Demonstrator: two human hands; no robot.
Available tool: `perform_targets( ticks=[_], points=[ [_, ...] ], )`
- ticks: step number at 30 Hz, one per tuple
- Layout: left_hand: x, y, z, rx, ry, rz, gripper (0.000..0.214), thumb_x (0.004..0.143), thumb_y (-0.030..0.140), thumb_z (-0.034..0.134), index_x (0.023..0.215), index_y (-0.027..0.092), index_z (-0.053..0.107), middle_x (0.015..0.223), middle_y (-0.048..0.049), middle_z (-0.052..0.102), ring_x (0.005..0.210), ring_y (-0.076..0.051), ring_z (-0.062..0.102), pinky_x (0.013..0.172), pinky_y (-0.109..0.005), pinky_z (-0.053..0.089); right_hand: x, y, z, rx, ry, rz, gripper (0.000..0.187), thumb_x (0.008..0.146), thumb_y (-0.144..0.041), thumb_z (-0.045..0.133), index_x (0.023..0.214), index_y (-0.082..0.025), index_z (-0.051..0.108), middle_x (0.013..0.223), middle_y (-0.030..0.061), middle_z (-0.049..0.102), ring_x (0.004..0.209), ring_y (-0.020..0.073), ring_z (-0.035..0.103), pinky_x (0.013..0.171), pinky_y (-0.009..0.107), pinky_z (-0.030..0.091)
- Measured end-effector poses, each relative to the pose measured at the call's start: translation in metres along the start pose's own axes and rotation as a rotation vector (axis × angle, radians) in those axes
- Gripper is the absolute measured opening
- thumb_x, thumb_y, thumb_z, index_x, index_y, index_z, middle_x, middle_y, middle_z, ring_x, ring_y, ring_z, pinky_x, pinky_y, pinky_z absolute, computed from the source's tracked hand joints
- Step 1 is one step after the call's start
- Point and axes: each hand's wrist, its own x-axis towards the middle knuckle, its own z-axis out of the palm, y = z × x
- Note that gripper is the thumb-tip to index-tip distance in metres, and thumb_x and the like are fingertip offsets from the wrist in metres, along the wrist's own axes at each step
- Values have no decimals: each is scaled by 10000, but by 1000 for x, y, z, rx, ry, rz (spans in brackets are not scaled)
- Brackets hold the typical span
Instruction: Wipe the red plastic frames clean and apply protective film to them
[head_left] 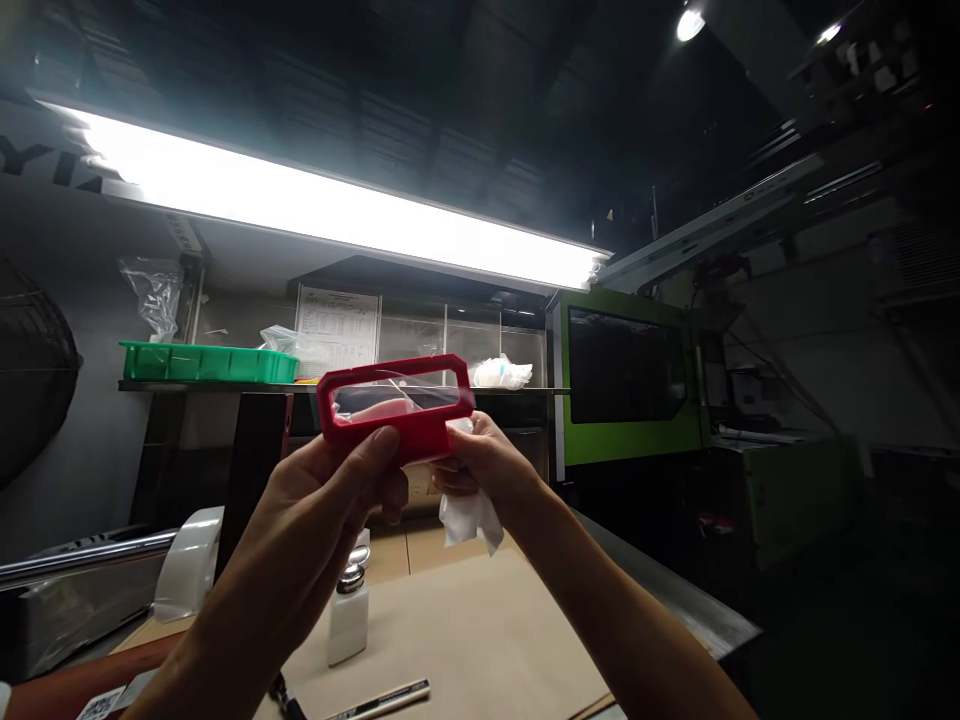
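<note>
Raised in front of me is a red plastic frame (pixel 424 436) with a long window, through which a clear surface or film shows. My left hand (pixel 337 480) grips its lower left side, thumb on the near face and fingers behind. At its lower right corner, my right hand (pixel 491 455) has its fingers closed round a crumpled white wipe (pixel 471 520), pressed against or right beside the frame. Below the hands, a white bottle with a metal cap (pixel 349 615) stands upright on the brown table covering (pixel 465 620).
A marker pen (pixel 386 700) lies at the table's front. On the shelf are a green tray (pixel 210 363) and a white bundle (pixel 504 373). A lit tube lamp (pixel 337 215) hangs above. A roll of clear tape or film (pixel 191 563) stands left; a green machine (pixel 630 445) stands right.
</note>
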Motion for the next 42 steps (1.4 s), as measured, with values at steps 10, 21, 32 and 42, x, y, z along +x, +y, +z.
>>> perform_targets(
  ticks=[10,21,32,42],
  points=[
    [9,32,21,62,8,109,232,670,374,740,699,150,687,513,-20,617,475,-95,530,451,-149,458,-13,-36,-2,-527,408,-530,155,796,-339,637,801,-198,574,464,-105,379,381,35,304,357,184,214],
    [3,45,28,109,26,65,173,714,348,714,771,186,697,528,9,638,512,-94,545,499,-137,479,-32,-67,21,-1261,536,-1048,300,774,-274,687,1038,-227,554,621,-73,545,504,80,506,477,219,431],
    [10,35,23,62,18,58,337,619,473,771,764,176,705,557,-10,684,528,-97,602,542,-140,512,-29,-56,25,-1459,404,-1227,58,835,-130,592,833,-188,590,685,-50,652,505,37,505,489,184,394],
    [11,26,12,4,-60,80,293,611,474,776,676,199,699,593,40,644,549,-63,556,549,-124,503,-30,-48,32,-1673,266,-1168,88,848,-130,559,852,-136,647,589,-37,569,511,54,488,501,184,389]
  ],
)
